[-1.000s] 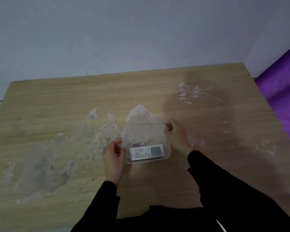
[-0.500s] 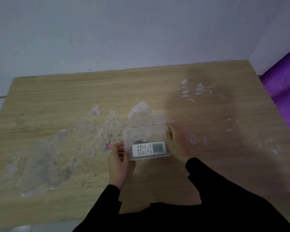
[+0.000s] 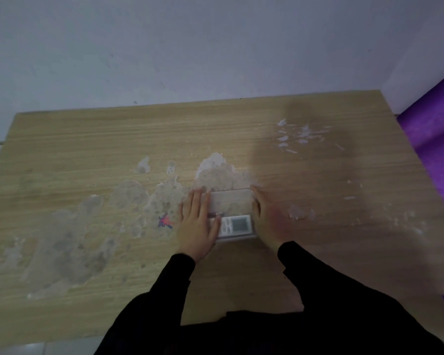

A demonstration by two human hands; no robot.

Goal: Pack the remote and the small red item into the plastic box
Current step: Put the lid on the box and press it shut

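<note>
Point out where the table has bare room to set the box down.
The table is bare along the far edge by the wall, across the whole left side beyond the red mark, and right of the right hand. It is crowded only at centre, where both hands flank the plastic box holding the remote.

Light wood-grain bench (image 3: 92, 139) w/ big worn, peeled patches (image 3: 92, 226) across the middle & white flecks (image 3: 296, 137) toward far right. Small red-blue mark (image 3: 164, 221) on the surface. Plain pale grey-white wall (image 3: 190, 47) behind, a few scuffs. Purple fabric (image 3: 436, 139) along right edge. Dim, soft light; shadow falls over bench's right side.
</note>
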